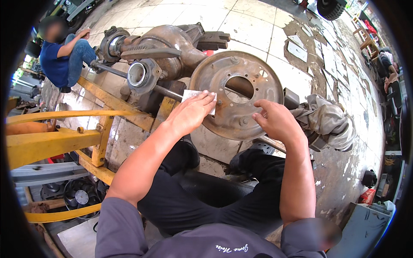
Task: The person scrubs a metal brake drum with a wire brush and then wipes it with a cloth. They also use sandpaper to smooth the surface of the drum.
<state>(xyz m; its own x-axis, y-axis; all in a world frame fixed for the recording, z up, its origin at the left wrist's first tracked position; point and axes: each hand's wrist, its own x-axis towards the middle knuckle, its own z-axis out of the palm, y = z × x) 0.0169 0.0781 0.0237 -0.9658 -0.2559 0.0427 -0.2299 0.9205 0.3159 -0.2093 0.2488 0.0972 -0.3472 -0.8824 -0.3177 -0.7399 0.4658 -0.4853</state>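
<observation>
A round, rusty brake backing plate (pixel 206 77), with a large centre hole and several small holes around it, stands tilted in front of me. My left hand (pixel 194 108) lies flat, fingers stretched out, over a white sheet (pixel 188 93) at the plate's left side. The sheet looks like paper or sandpaper; most of it is hidden under the hand. My right hand (pixel 275 119) is at the plate's lower right, fingers loosely bent, thumb and forefinger apart with nothing between them. Whether its fingertips touch the plate, I cannot tell.
Behind the plate lies a rusty axle housing (pixel 165 41), with a metal hub (pixel 140 76) on a shaft nearby. A yellow frame (pixel 51 146) fills the left. Grey cloth (pixel 331 122) covers a part at right. Another person (pixel 64 56) squats at far left. Broken floor tiles (pixel 297 49) lie beyond.
</observation>
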